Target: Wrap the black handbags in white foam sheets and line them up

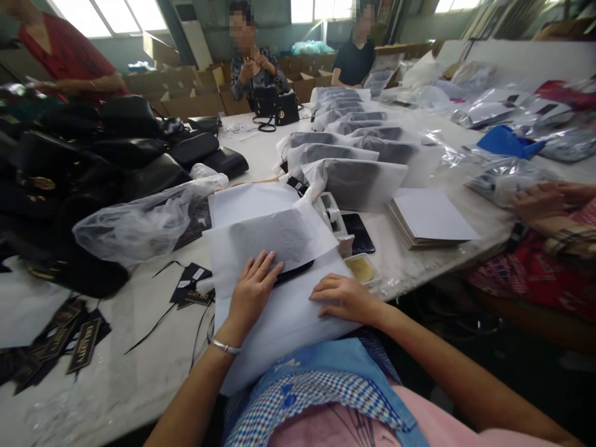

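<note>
A black bag (298, 270) lies partly covered by a folded sheet of white tissue paper (274, 323) in front of me. My left hand (256, 282) rests with fingers stretched out on the paper over the bag. On the lower part of the same paper lies my right hand (342, 299), its fingers apart and slightly bent, with nothing held. Only a dark edge of the bag shows; the rest is under the translucent paper. Right of the paper are a white tape dispenser (331, 214), a black phone (357, 234) and a small tray with something yellowish (362, 270).
Paper-wrapped bags (358, 183) stand in rows ahead. A stack of white boards (431, 217) sits to the right. Black handbags (135, 149), a clear plastic bag (139, 223) and black tags (84, 341) cover the left. Co-workers are across the table; another person's hands (542, 202) are at right.
</note>
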The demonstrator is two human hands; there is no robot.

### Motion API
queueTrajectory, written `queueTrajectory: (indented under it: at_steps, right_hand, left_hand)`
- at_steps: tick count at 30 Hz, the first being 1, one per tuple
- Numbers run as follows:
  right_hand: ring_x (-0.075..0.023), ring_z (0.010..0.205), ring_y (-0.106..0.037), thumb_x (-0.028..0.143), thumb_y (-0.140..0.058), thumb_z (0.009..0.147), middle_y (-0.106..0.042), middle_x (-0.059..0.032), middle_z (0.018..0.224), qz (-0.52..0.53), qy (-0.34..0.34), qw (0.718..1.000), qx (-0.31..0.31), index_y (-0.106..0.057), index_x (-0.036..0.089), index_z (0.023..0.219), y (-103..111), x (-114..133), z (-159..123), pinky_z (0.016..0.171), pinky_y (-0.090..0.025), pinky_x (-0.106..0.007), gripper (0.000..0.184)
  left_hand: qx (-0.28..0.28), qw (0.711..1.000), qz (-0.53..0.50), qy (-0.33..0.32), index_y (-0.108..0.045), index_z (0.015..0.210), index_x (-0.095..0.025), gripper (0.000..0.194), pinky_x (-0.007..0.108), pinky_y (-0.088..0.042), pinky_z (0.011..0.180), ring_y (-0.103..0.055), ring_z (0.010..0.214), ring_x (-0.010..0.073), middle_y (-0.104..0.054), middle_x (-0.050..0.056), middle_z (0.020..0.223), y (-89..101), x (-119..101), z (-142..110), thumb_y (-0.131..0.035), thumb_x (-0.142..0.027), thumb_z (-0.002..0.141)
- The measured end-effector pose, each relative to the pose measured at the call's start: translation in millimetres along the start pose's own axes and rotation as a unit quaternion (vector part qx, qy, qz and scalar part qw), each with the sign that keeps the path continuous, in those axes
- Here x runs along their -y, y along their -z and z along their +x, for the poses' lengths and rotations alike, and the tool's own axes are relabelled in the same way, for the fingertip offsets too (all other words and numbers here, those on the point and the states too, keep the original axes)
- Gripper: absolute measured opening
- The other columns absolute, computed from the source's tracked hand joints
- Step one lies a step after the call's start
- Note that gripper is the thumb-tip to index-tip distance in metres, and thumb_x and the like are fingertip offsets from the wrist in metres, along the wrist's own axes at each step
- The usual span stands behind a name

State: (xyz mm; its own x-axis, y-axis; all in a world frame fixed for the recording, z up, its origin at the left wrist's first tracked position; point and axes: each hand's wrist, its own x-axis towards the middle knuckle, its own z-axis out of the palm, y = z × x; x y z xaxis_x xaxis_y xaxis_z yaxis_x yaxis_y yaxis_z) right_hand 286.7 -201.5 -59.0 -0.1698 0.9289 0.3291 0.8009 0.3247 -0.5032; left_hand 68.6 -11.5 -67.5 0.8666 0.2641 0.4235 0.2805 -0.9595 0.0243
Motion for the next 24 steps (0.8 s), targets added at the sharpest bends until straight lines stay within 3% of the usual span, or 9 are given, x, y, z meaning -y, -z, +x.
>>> queueTrajectory:
  at_steps: [6, 12, 24]
  right_hand:
    - [-0.0171, 0.093, -0.065, 0.034, -0.082, 0.075, -0.073, -0.0028, 0.097, 0.019, -0.042, 0.999, 0.03, -0.076, 0.025, 0.099, -8.8, -4.9, -1.3, 0.085, -0.053, -0.027, 0.026]
    - [-0.0146, 0.084, -0.067, 0.029, -0.075, 0.083, -0.074, -0.0002, 0.088, 0.054, -0.06, 0.996, 0.048, -0.078, 0.025, 0.089, -7.6, -6.1, 5.1, 0.08, -0.052, -0.023, 0.007]
    - [-0.0136, 0.075, -0.069, 0.024, -0.07, 0.084, -0.074, 0.0009, 0.081, 0.074, -0.126, 0.986, 0.079, -0.078, 0.023, 0.081, 6.0, -1.0, 21.3, 0.072, -0.05, -0.021, 0.008]
  left_hand:
    - [-0.006, 1.0, -0.006, 0.01, -0.056, 0.135, -0.024, 0.04, 0.052, -0.035, 0.116, -0.037, 0.143, 0.0274, -0.045, 0.009, 0.152, -1.3, -4.5, -0.2, -0.046, -0.015, 0.098]
    - [-0.002, 1.0, -0.009, 0.008, -0.058, 0.133, -0.023, 0.037, 0.052, -0.037, 0.115, -0.039, 0.141, 0.028, -0.047, 0.01, 0.15, 2.9, -3.3, 3.0, -0.047, -0.018, 0.098]
    - [0.033, 0.998, -0.057, 0.02, -0.06, 0.131, -0.023, 0.036, 0.05, -0.038, 0.114, -0.045, 0.138, 0.0275, -0.05, 0.008, 0.148, 19.7, 1.9, 11.9, -0.048, -0.033, 0.099]
